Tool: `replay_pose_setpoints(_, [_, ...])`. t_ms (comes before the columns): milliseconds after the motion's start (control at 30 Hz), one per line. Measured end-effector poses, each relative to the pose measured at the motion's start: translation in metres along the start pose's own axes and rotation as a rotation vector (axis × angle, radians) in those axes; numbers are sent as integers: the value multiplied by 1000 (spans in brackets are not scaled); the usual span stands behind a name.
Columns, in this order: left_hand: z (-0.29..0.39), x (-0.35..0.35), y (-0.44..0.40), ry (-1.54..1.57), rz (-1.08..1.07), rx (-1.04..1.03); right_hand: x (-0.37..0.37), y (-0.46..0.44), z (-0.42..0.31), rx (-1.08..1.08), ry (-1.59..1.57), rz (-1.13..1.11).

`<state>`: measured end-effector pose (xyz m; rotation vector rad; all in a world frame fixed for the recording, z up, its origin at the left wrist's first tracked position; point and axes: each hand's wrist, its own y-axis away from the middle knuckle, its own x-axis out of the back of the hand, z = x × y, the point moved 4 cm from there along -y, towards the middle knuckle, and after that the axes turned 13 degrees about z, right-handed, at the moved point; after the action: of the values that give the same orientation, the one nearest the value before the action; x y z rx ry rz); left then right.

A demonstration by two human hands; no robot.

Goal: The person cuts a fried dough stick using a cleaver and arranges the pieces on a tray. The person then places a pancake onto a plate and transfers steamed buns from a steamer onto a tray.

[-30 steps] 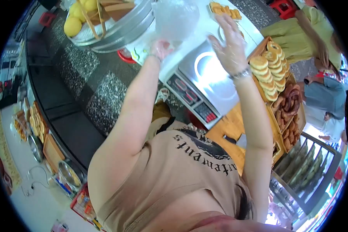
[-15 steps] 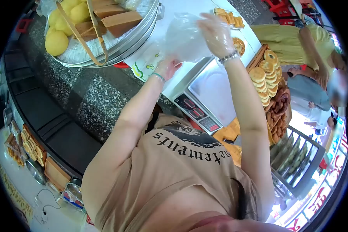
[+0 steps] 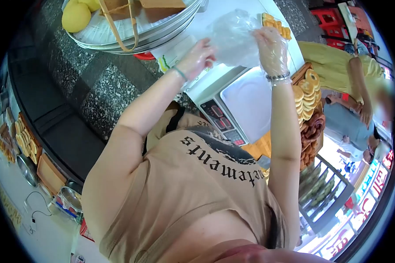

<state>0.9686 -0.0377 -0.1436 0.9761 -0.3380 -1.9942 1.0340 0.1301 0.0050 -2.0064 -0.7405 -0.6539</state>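
Observation:
A clear plastic bag hangs stretched between my hands above the white table. My right hand, in a thin clear glove and with a beaded bracelet at the wrist, pinches the bag's right upper edge. At the bag's left edge my left hand, also in clear plastic and wearing a green wristband, has its fingers curled in; the exact hold is hard to make out. Below the bag stands a weighing scale with a metal pan and red digits. A tray of golden pastries lies just beyond my right hand.
Stacked round trays with yellow buns, brown cake blocks and wooden tongs stand at upper left. Flat round breads and brown twisted pastries line the right. People stand beyond them, near a slatted rack.
Both hands have shifted right in view, the left one rising and the right one lowering slightly. The bag has moved right with them, and the whole view has turned a little.

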Motion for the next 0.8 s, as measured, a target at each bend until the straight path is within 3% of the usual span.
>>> replay_pose_setpoints(100, [-9, -16, -28, 186, -176, 80, 0, -5, -8, 168, 163, -42])
replay_pose_setpoints(167, [-13, -13, -37, 173, -131, 57, 27, -17, 6, -14, -57, 328])
replay_pose_setpoints(200, [-15, -11, -40, 162, -79, 32, 41, -18, 20, -271, -230, 487])
replay_pose_setpoints(267, [-24, 3, -52, 183, -25, 21, 52, -16, 27, -589, -522, 599])
replay_pose_setpoints(333, [-34, 22, -62, 187, 21, 12, 29, -7, 36, -273, -19, 105])
replay_pose_setpoints(400, [-41, 34, -68, 16, 90, -22, 51, -13, 30, -173, 123, 180])
replay_pose_setpoints(433, [-30, 26, -59, 10, 81, -22, 70, -19, 24, -454, -91, 339])
replay_pose_setpoints(467, [-15, 23, -50, -108, 238, -141, 79, -17, 25, -730, -313, 497])
replay_pose_setpoints(500, [-2, 22, -42, -226, 393, -261, 73, -22, 40, -512, -137, 240])
replay_pose_setpoints(533, [-1, 22, -43, -230, 384, -263, 80, -22, 47, -515, -133, 250])
replay_pose_setpoints(600, [14, 19, -39, -472, 378, -669, 100, -17, 58, -567, -373, 574])
replay_pose_setpoints(633, [26, 5, -30, -474, 368, -672, 101, -16, 58, -621, -552, 617])
replay_pose_setpoints(700, [61, -43, 0, -926, 200, -1317, 107, -12, 68, -688, -601, 641])
replay_pose_setpoints(733, [68, -52, 0, -930, 169, -1318, 112, -9, 72, -749, -654, 649])
replay_pose_setpoints(767, [65, -63, -12, -1161, -31, -1067, 123, -3, 79, -901, -616, 711])
replay_pose_setpoints(800, [58, -76, -28, -1373, -245, -811, 135, 9, 93, -902, -605, 759])
